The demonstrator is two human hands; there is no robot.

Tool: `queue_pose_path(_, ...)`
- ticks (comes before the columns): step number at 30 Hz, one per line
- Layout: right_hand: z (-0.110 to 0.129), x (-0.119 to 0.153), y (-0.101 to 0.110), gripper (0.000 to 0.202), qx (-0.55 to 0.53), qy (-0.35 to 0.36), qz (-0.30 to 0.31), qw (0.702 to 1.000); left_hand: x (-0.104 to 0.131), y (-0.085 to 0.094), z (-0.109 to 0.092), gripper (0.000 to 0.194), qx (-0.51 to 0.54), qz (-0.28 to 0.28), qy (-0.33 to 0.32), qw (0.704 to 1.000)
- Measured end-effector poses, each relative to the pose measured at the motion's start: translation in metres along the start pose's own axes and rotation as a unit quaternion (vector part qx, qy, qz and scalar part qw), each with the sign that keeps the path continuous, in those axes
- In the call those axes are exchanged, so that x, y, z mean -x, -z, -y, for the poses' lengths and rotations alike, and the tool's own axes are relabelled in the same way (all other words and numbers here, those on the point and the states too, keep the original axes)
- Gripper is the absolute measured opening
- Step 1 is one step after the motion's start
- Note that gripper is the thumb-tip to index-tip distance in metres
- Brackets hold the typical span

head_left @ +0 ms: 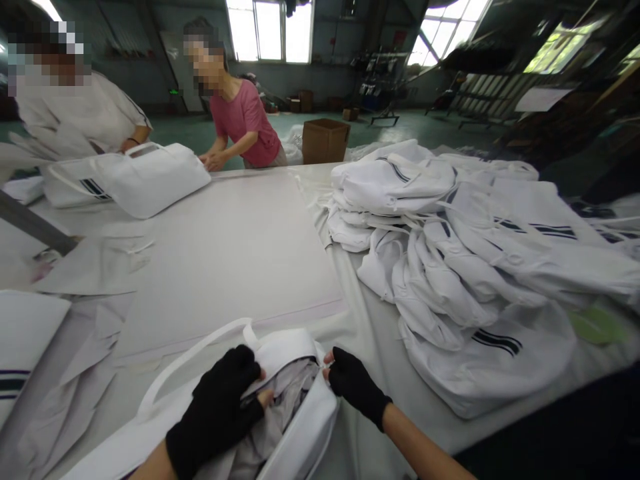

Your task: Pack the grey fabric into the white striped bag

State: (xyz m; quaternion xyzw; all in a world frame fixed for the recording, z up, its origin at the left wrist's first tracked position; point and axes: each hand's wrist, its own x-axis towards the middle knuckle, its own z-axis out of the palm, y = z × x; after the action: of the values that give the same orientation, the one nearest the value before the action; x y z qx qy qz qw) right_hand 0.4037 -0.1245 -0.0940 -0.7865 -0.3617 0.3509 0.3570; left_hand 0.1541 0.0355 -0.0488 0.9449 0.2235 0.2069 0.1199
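Observation:
A white bag (305, 437) with a strap handle (190, 353) lies in front of me, its zip opening parted and a grey lining (285, 393) showing inside. My left hand (220, 400), in a black fingerless glove, is closed on the near left edge of that opening, thumb toward the lining. At the far end of the opening, my right hand (353, 380), gloved the same way, pinches the bag's edge by the zip end. Whether it holds a zip pull is too small to make out.
White bags with dark stripes (480, 267) are heaped on the right of the table (240, 247). Across it, a person in a pink shirt (247, 120) and another in white (75, 113) stand by more white bags (155, 180). A cardboard box (325, 141) is beyond.

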Motion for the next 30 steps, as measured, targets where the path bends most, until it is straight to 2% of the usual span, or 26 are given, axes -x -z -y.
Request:
queue_pose_path(2, 0.001, 0.0, -0.001, 0.026, 0.033, 0.003, 0.009, 0.999, -0.04, 0.006, -0.014, 0.05, 0.009, 0.038, -0.024, 0.999)
queue_pose_path(5, 0.004, -0.001, -0.001, 0.043, 0.098, 0.003, 0.019, 0.995, -0.092, 0.011, -0.033, 0.083, -0.009, 0.178, -0.039, 0.983)
queue_pose_path(7, 0.004, 0.0, -0.001, 0.051, 0.129, -0.001, 0.024, 0.991, -0.108, 0.011, -0.043, 0.084, -0.02, 0.27, -0.042, 0.962)
queue_pose_path(9, 0.002, 0.001, -0.001, 0.053, 0.146, -0.001, 0.033, 0.989, -0.107, 0.009, -0.05, 0.069, -0.025, 0.309, -0.048, 0.949)
queue_pose_path(12, -0.004, 0.003, -0.001, 0.054, 0.169, 0.002, 0.016, 0.985, -0.086, -0.002, -0.056, 0.05, -0.052, 0.293, -0.034, 0.954)
queue_pose_path(14, -0.006, 0.002, 0.0, 0.052, 0.168, 0.015, -0.009, 0.986, -0.07, -0.011, -0.058, 0.045, -0.081, 0.271, -0.03, 0.959)
queue_pose_path(16, -0.004, 0.0, 0.003, 0.045, 0.135, 0.045, -0.012, 0.99, -0.058, -0.018, -0.057, 0.044, -0.097, 0.243, -0.036, 0.964)
queue_pose_path(19, 0.008, -0.001, 0.007, 0.033, 0.034, 0.076, 0.015, 0.996, -0.051, -0.023, -0.053, 0.043, -0.074, 0.208, -0.034, 0.975)
queue_pose_path(23, 0.039, 0.012, 0.007, 0.026, -0.024, 0.091, 0.018, 0.995, -0.048, -0.019, -0.048, 0.039, -0.019, 0.137, -0.017, 0.99)
queue_pose_path(26, 0.057, 0.027, 0.003, 0.021, -0.054, 0.094, 0.025, 0.994, -0.041, -0.008, -0.042, 0.038, 0.005, 0.075, -0.037, 0.996)
queue_pose_path(28, 0.058, 0.034, 0.0, 0.018, -0.136, 0.068, 0.037, 0.988, -0.035, 0.0, -0.036, 0.032, 0.021, 0.054, -0.057, 0.997)
queue_pose_path(30, 0.048, 0.036, -0.003, 0.023, -0.208, 0.028, 0.023, 0.977, -0.029, 0.006, -0.031, 0.026, 0.046, 0.049, -0.071, 0.995)
